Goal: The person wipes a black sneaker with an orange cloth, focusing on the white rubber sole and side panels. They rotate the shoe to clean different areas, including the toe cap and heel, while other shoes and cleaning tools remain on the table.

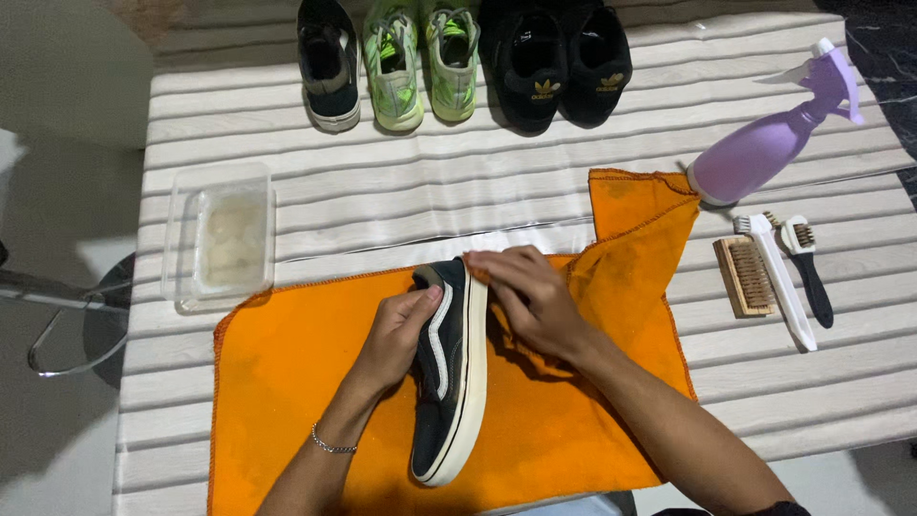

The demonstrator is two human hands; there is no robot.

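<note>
Two bare forearms, thin silver chain bracelet (332, 444) on left wrist, dark sleeve edge (778, 509) at right elbow

No signs or screens show here, and packaging is scant. A clear plastic tub (219, 236), rectangular with rounded corners and a pale cloudy content, stands on the bench (382, 205) at about nine o'clock from the middle of the view. A lilac spray bottle (770, 142) with a lighter trigger head lies tilted at about two o'clock, its base touching the corner of the orange cloth (630, 205). The only label-like marks are small gold emblems on the tongues of the black pair of shoes (564, 62) at twelve o'clock, at the far edge of the bench.
</note>
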